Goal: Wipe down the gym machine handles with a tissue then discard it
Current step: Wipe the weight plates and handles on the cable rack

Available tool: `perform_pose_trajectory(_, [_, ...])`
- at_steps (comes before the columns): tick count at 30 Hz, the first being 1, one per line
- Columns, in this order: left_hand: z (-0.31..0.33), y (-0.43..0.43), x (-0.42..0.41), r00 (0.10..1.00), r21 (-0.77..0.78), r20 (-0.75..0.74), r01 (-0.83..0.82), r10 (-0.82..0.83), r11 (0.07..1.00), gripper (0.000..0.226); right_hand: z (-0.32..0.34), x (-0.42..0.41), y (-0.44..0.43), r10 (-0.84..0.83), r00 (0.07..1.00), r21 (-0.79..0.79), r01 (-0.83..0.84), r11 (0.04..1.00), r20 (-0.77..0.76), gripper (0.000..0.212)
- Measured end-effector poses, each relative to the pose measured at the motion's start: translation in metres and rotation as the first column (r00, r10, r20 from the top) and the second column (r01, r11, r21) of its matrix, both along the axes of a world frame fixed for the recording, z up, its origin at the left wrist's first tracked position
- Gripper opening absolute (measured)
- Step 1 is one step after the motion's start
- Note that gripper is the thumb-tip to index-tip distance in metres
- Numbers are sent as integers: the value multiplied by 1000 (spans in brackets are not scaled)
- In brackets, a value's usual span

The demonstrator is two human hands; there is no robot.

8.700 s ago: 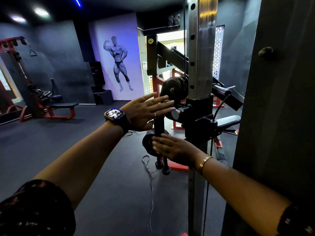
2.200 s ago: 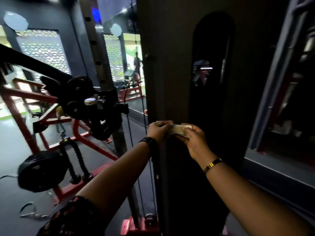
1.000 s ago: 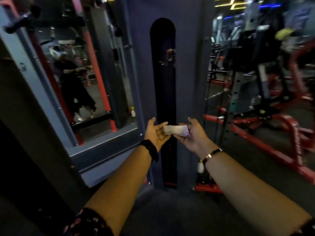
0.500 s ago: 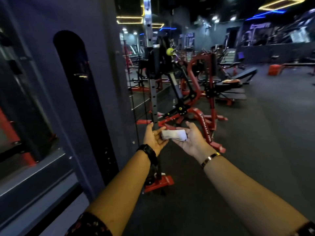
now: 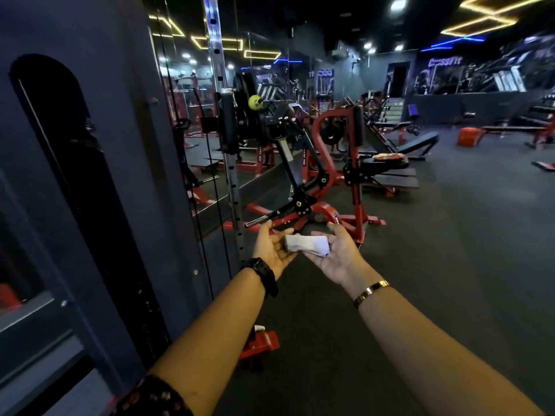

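A folded white tissue [image 5: 306, 245] lies across the fingers of both my hands at chest height. My left hand [image 5: 270, 250], with a black watch on the wrist, is palm-up under the tissue's left end, thumb raised. My right hand [image 5: 338, 258], with a gold bracelet, is palm-up under the right end, thumb clear of the tissue. The cable machine's perforated steel post [image 5: 231, 181] stands just beyond my left hand. Its black pulley carriage [image 5: 228, 127] sits higher up. I see no bin.
A dark weight-stack housing [image 5: 99, 190] fills the left side, close to my left arm. A red plate-loaded machine [image 5: 327, 175] with a black seat stands ahead. The post's red foot [image 5: 261, 340] is by my left forearm. Dark rubber floor [image 5: 450, 250] stretches to the right.
My view has swung right, from the weight-stack housing and mirror to the gym floor. Both hands went from pinching the tissue to lying palm-up beneath it.
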State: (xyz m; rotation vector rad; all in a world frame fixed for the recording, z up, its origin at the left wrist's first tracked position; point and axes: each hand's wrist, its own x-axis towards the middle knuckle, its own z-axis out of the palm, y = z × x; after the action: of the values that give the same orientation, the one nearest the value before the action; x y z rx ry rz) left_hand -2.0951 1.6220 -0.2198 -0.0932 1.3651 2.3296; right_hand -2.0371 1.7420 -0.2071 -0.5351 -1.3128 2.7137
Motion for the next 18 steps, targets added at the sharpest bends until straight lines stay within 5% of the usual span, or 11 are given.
perform_pose_trajectory(18, [18, -20, -130, 989, 53, -42, -139, 142, 989, 43, 28, -137, -15, 123, 989, -120, -133, 984, -87, 24])
